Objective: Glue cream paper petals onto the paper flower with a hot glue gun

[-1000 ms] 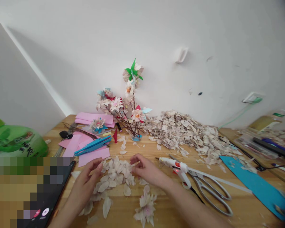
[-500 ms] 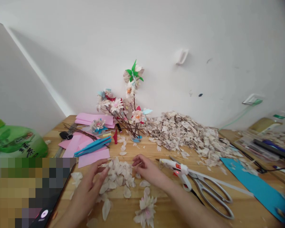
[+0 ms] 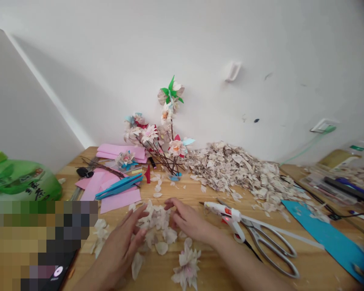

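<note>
- On my feed, the left hand (image 3: 121, 242) curves against a bunch of pale petals (image 3: 154, 218) from the near side, fingers spread. I can't tell whether it grips the bunch or only touches it.
- The right hand (image 3: 186, 218) cups the same bunch from the other side, and I can't tell its grip either.
- The bunch sits between both hands on a wooden tabletop (image 3: 182, 192), with loose petals (image 3: 161, 248) around it.
- A pale petal flower (image 3: 186, 262) lies just below the hands.
- Right of the right hand, a hot glue gun (image 3: 221, 210) with a red light lies across steel scissors (image 3: 269, 252).
- Left and beyond, I see pink paper (image 3: 119, 201) under blue tweezers (image 3: 118, 188).
- Farther back, a heap of petals (image 3: 239, 173) sits beside flowered branches (image 3: 162, 137).
</note>
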A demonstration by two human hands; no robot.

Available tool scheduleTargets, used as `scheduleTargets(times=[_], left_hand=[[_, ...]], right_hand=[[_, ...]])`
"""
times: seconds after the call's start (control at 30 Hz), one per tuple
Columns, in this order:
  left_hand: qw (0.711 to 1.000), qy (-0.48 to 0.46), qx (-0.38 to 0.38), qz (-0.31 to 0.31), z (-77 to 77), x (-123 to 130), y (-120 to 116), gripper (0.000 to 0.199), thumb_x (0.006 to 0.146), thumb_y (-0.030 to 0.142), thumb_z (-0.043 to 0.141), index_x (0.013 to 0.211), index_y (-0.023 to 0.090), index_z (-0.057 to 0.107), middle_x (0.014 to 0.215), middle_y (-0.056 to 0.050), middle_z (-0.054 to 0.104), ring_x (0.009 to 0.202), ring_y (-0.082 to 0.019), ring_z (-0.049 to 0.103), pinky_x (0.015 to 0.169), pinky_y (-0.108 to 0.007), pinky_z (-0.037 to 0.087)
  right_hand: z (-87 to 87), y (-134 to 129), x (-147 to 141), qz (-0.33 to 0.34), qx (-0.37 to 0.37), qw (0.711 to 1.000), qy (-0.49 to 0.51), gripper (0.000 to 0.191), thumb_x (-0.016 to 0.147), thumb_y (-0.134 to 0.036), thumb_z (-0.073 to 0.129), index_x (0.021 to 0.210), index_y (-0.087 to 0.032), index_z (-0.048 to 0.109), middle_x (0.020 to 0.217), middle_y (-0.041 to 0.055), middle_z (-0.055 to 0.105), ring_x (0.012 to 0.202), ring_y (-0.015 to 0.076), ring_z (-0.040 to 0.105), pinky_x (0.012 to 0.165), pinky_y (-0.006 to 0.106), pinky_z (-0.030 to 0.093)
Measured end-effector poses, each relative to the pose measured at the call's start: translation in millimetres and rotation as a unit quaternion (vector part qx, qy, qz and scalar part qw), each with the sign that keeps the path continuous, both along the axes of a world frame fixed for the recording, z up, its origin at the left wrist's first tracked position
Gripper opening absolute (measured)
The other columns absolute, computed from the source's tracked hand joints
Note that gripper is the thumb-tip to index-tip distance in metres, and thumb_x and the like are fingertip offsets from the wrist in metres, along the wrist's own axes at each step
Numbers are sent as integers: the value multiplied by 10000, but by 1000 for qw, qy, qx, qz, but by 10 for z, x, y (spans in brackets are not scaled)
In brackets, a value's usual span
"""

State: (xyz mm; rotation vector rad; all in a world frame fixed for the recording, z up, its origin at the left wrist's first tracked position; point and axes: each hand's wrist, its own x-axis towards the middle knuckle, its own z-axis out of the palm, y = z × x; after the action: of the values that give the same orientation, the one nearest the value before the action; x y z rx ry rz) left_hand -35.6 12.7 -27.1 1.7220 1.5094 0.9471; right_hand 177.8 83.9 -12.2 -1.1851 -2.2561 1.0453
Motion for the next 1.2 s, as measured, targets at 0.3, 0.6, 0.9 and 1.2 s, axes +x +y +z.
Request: scheduleTargets(times=[0.3, 0.6, 0.9, 1.2], left_hand=[[997, -14, -19, 77, 68, 1, 45, 414, 841, 427, 396, 1214, 251, 432, 1152, -92, 599, 865, -238, 638, 766, -365, 469], [988, -48, 7, 146, 69, 11, 75, 405, 762, 387, 526, 1136, 242, 467, 1179, -102, 581, 896, -243, 621, 464, -258, 450], [924, -339, -81, 155, 71, 112, 81, 379, 623, 359, 697, 946, 211, 565, 964, -45, 655, 748, -185, 669, 735, -327, 513], [713, -607, -348, 41, 167, 191, 16, 104, 769, 248, 610, 792, 162, 664, 815, -72, 726, 720, -149, 684, 702, -246, 536]], right_hand=[[-25, -23, -254, 29, 30, 999, -3, 419, 741, -90, 532, 1143, -189, 473, 1141, 106, 561, 971, 217, 578, 849, 342, 429], [-113, 96, -372, -37, 2, 997, 65, 525, 662, 44, 508, 1101, -236, 447, 1017, 40, 575, 743, 146, 589, 753, 328, 449], [106, -4, -322, -81, -106, 959, 249, 455, 643, 3, 553, 995, -234, 390, 859, -17, 559, 724, 114, 602, 717, 289, 496], [162, -158, -482, -40, -117, 945, 304, 486, 612, 56, 510, 993, -233, 427, 807, -36, 570, 742, 124, 603, 724, 281, 486]])
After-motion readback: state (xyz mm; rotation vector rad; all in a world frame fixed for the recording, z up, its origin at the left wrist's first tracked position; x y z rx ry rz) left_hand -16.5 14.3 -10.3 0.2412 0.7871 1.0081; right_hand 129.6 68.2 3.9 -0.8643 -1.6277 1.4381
